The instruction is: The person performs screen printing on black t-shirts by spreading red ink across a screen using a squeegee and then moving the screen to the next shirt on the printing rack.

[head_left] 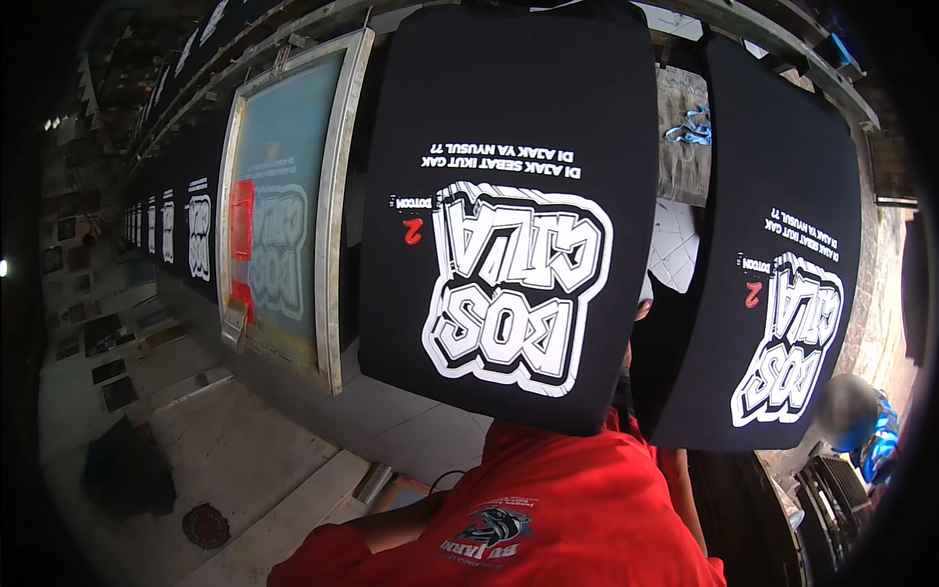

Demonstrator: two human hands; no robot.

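Observation:
A black T-shirt [509, 98] is stretched flat on a board in front of me, with a large white printed graphic [514, 293] upside down to me and a small red mark at its side. To the right a second black T-shirt [782, 157] bears the same print. My left forearm [401, 528] bends in behind my red shirt, and that hand is hidden. My right forearm [687, 499] runs down beside the second shirt, its hand out of sight. Between the two boards shows a small patch of skin [643, 310]; whether hand or foot, I cannot tell.
A metal-framed printing screen [328, 235] with red tape stands tilted left of the middle shirt. More printed black shirts [199, 230] line up at the far left. Rails [763, 29] run along the back. A blue strap [693, 125] lies between the boards; tiled floor shows below.

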